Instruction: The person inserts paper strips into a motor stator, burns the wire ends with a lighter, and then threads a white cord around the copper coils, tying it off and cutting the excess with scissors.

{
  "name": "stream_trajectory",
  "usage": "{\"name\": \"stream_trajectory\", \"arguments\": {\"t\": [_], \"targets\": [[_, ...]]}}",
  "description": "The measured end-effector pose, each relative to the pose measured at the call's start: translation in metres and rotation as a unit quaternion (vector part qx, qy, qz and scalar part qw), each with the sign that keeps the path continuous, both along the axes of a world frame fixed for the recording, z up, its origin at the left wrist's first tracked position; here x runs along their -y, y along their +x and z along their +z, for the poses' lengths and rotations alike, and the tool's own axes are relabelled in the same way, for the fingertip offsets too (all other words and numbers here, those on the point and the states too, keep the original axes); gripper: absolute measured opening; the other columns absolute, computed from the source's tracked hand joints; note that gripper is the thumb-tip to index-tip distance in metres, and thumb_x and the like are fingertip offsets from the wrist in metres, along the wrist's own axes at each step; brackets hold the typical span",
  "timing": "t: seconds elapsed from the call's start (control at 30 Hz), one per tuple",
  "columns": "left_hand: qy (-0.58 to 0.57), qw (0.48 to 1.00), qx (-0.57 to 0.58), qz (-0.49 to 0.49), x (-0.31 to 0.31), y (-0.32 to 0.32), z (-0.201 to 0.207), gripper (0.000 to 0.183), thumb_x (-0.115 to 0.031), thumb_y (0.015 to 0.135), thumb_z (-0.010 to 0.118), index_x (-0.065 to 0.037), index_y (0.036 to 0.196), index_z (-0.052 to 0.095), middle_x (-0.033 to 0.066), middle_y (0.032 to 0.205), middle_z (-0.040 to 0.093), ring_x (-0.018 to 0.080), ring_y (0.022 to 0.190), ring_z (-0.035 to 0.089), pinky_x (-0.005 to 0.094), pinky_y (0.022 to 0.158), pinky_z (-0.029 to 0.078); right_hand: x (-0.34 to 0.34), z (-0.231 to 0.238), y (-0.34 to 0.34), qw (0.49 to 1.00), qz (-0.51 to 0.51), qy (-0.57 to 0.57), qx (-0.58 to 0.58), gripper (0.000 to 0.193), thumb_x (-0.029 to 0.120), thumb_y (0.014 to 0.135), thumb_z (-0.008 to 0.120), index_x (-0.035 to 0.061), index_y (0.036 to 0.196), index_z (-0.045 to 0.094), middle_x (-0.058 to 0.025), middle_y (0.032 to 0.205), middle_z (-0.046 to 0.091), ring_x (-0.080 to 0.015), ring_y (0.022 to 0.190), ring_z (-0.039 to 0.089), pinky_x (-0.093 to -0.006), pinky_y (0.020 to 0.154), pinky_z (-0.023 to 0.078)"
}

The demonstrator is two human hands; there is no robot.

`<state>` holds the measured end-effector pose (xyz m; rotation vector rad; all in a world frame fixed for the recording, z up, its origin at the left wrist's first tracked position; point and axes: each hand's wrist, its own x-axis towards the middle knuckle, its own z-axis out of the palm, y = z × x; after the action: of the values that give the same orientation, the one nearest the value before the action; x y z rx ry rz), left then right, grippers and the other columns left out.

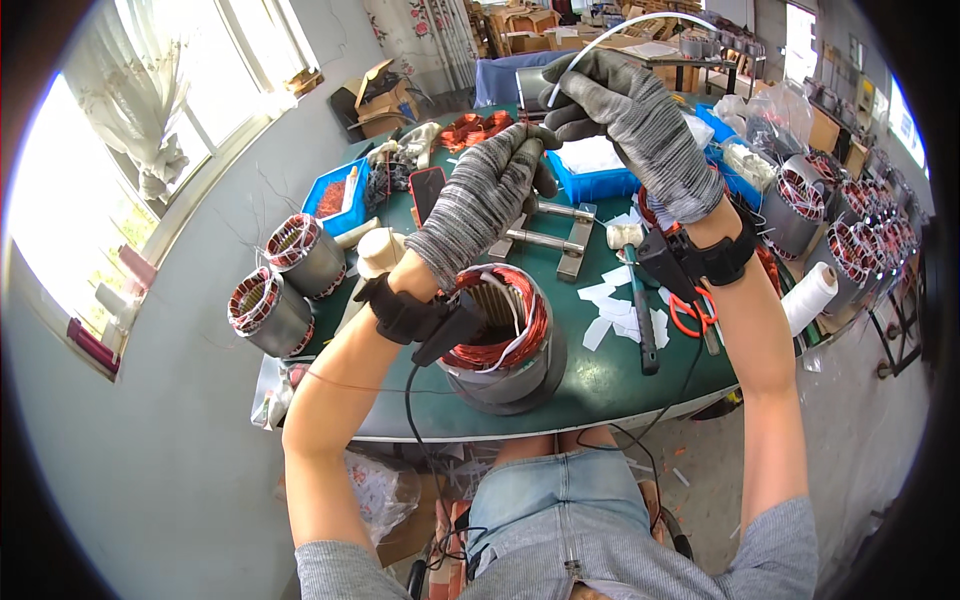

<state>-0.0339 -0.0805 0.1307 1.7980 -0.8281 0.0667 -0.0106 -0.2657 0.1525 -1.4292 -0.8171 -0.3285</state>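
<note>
Now you are raising both hands above the far side of the stator (520, 350), which is standing upright on the green table (600, 385), its red windings facing up. Your right hand (640, 130), gloved in grey, is grasping a white tube (640, 17) between bent fingers; the tube is arching up and over to the right, well above the stator. Your left hand (490, 190), gloved alike, is pinching its thumb and fingertips together, and a thin strand is showing at them, though you cannot tell from this view exactly what they are gripping. Your two hands are hovering near each other, the left one closer to the stator.

Left of the stator, a cream spool (378, 252) is standing nearby, and two more stators (305, 255) are sitting farther out. Beyond it to the left, a phone (427, 190) is lying behind your left wrist, and red coils (475, 128) are resting farther back. Beyond it to the right, a metal frame (577, 245) is lying flat. Right of the stator, paper slips (596, 333) are lying scattered beside a dark-handled tool (648, 350), and a white cone (810, 298) is leaning well apart.
</note>
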Motion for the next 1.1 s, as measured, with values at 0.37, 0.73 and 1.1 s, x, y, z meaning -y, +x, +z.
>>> {"name": "stream_trajectory", "arguments": {"t": [0.37, 0.73, 1.1], "targets": [[0.006, 0.999, 0.006, 0.034, 0.009, 0.004, -0.002, 0.021, -0.017, 0.095, 0.039, -0.006, 0.104, 0.054, -0.0012, 0.065, 0.051, 0.0041, 0.052, 0.043, 0.0178, 0.046, 0.036, -0.005, 0.023, -0.004, 0.984, -0.077, -0.154, 0.044, 0.026, 0.023, 0.091, 0.045, 0.0013, 0.104, 0.051, -0.0095, 0.08, 0.063, -0.0135, 0.065, 0.064, -0.0243, 0.058, 0.053], [0.023, 0.999, 0.018, 0.018, 0.011, 0.003, 0.0, 0.021, -0.018, 0.095, 0.038, -0.007, 0.102, 0.055, -0.0012, 0.064, 0.051, 0.0041, 0.052, 0.042, 0.0186, 0.047, 0.036, -0.006, 0.024, -0.005, 0.964, -0.118, -0.199, 0.131, 0.022, 0.02, 0.09, 0.048, 0.0011, 0.101, 0.052, -0.0077, 0.078, 0.06, -0.0131, 0.064, 0.062, -0.0249, 0.058, 0.053], [0.026, 0.999, -0.024, 0.015, 0.011, 0.0, 0.0, 0.025, -0.015, 0.093, 0.041, -0.001, 0.111, 0.053, 0.0037, 0.08, 0.058, 0.005, 0.065, 0.053, 0.0173, 0.058, 0.046, -0.005, 0.021, -0.01, 0.945, -0.15, -0.232, 0.174, 0.021, 0.019, 0.089, 0.05, 0.0011, 0.1, 0.055, -0.009, 0.08, 0.062, -0.0138, 0.066, 0.062, -0.0259, 0.061, 0.053]]}}
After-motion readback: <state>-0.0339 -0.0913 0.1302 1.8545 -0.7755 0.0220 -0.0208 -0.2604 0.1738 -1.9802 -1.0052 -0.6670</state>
